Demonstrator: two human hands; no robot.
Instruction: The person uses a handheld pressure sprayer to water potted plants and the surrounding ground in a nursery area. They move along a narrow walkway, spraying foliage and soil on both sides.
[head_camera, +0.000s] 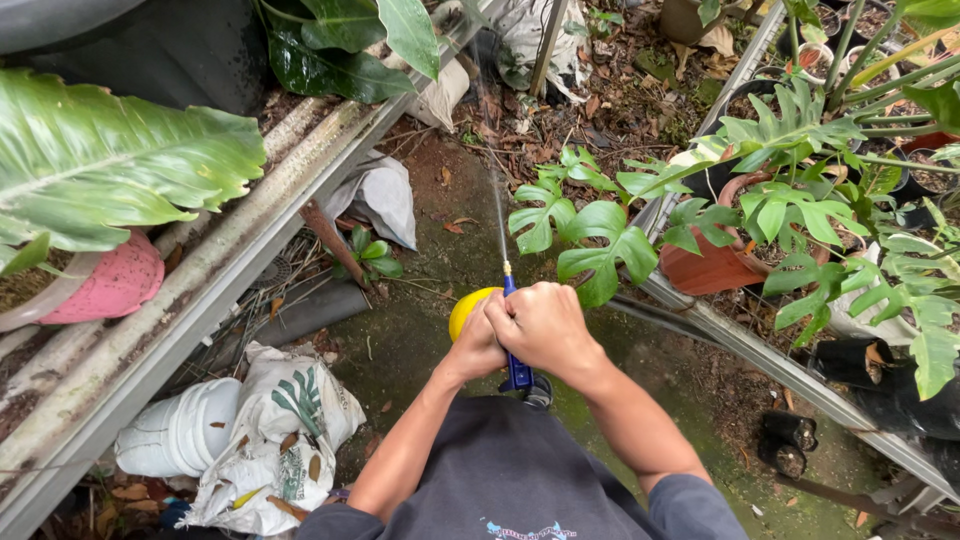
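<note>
Hands: left hand (478, 345) and right hand (545, 325) are pressing together, fingers clenched around the sprayer (512, 340).
Sprayer: sitting at frame centre, yellow tank peeking out at 9 o'clock of the hands, blue nozzle pointing to 12 o'clock, thin jet rising.
Open room: mossy floor (420, 340) is running as a narrow lane toward 12 o'clock.
Edges: metal rail (200, 300) is closing in at 9 o'clock; another rail (760, 355) with split-leaf plants (600, 240) is crowding 2 o'clock.
Clutter: sacks (290, 420) and white pot (180, 430) are lying at 8 o'clock.
</note>
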